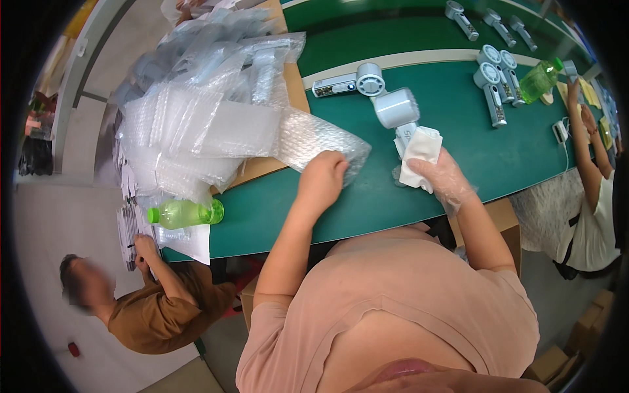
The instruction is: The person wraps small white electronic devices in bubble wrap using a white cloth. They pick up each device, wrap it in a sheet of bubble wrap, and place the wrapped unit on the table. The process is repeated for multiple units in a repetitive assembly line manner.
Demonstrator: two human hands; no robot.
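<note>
My right hand (445,177), in a thin clear plastic glove, is closed around the handle of a pale grey-blue handheld fan (396,108). A folded white cloth (422,154) is pressed between its fingers and the handle. The round fan head points away from me. To the left, my bare left hand (324,175) pinches the edge of a clear bubble-wrap bag (314,137), which lies at the front of a large pile. Another handheld fan (347,84) rests on the green table just beyond the one I hold.
Bagged fans and bubble bags (203,118) are heaped on a cardboard sheet (295,85) at left. A green bottle (187,213) lies near that corner. More fans (490,92) and a second green bottle (538,82) are at right. Co-workers sit at left (164,308) and right (596,209).
</note>
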